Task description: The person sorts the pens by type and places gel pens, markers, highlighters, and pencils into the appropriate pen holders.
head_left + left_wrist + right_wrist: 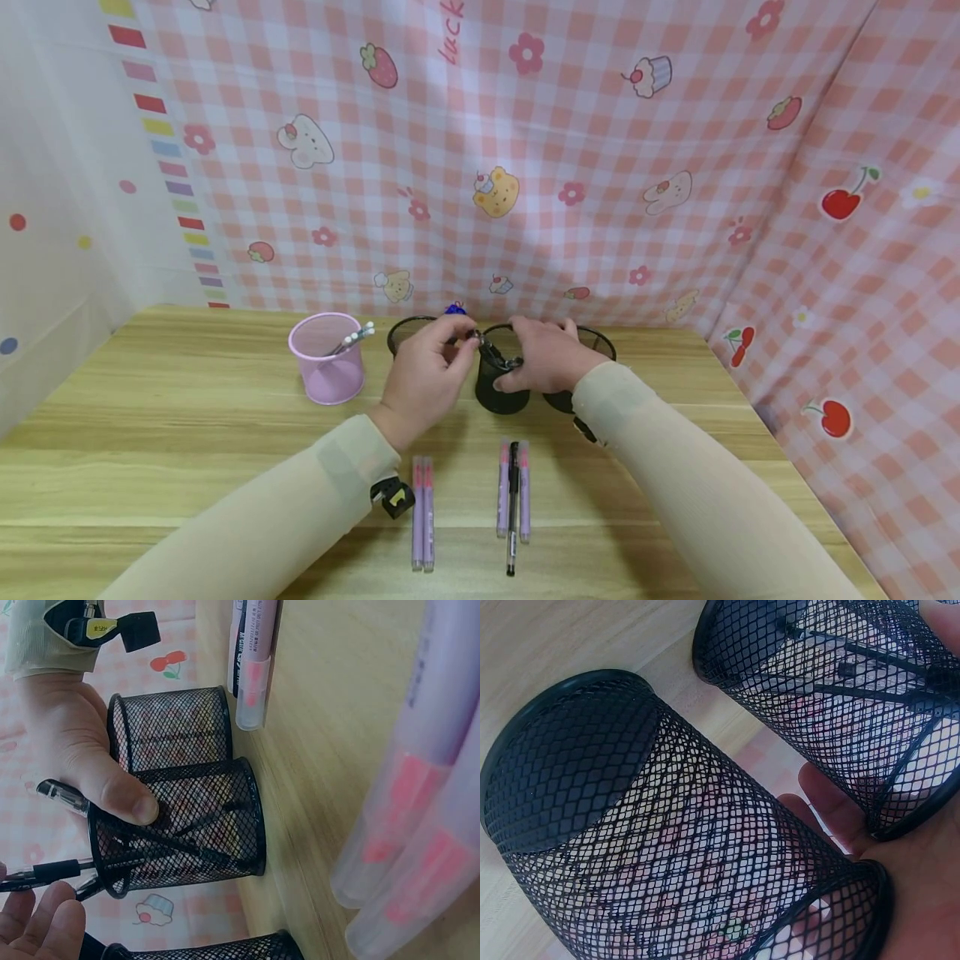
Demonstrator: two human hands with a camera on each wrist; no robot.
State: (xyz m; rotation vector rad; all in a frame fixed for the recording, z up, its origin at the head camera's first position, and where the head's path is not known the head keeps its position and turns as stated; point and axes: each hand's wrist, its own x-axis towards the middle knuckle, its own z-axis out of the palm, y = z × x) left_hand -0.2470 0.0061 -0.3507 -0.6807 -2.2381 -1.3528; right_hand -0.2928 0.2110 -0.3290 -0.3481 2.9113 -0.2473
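Observation:
A black mesh pen cup [501, 396] stands in the middle at the back, with several black gel pens leaning inside it. My right hand [551, 357] grips this cup near its rim, the thumb [135, 796] on its side and fingers behind it. My left hand [426, 375] pinches a black gel pen [56, 871] at the cup's mouth. Part of that pen is hidden by the fingers. Close by the right hand is another black mesh cup [667, 825]. A third black mesh cup [401, 332] sits partly behind the left hand.
A pink mesh cup [332, 379] holding white-ended sticks [352, 338] stands at the left. Nearer me lie two lilac highlighters [423, 517], then another black gel pen [513, 508] between two more highlighters [525, 500]. Something blue [455, 308] shows behind my left hand. A checked cloth hangs behind.

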